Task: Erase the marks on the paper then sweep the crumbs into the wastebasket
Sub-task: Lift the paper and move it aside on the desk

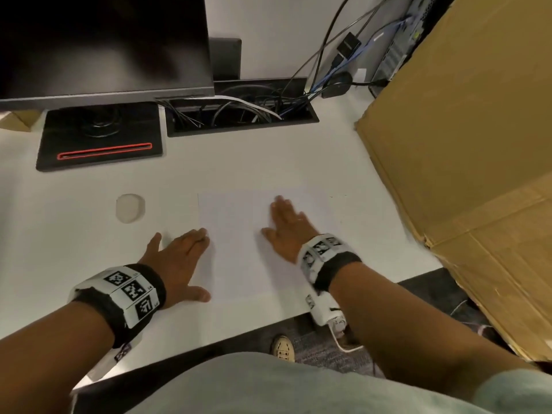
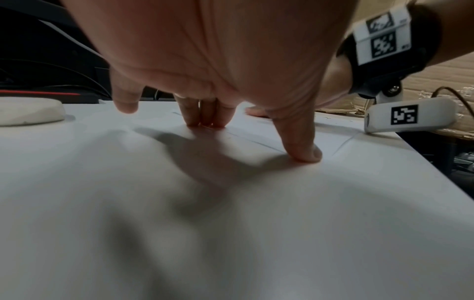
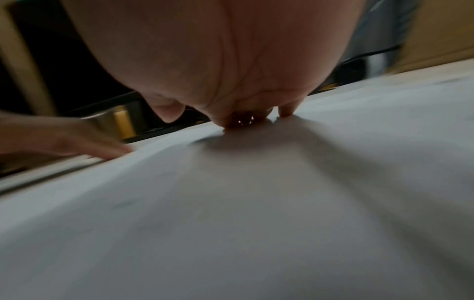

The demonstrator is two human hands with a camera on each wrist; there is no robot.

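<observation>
A white sheet of paper [image 1: 236,234] lies on the white desk, barely set off from it. My left hand [image 1: 182,258] lies flat with spread fingers at the sheet's left edge, its fingertips [image 2: 207,121] and thumb pressing the surface. Flat on the paper's right part rests my right hand [image 1: 286,225], fingers straight and pointing away from me; its view is blurred. A pale oval eraser [image 1: 130,208] lies on the desk left of the paper, apart from both hands. Faint dark crumbs [image 1: 337,197] show right of the sheet. No wastebasket is in view.
A large cardboard box [image 1: 472,162] stands at the right, over the desk corner. A monitor [image 1: 101,46] on a black base [image 1: 100,138] is at the back left, with a cable tray [image 1: 239,115] behind the paper. The desk's front edge [image 1: 268,321] runs just below my wrists.
</observation>
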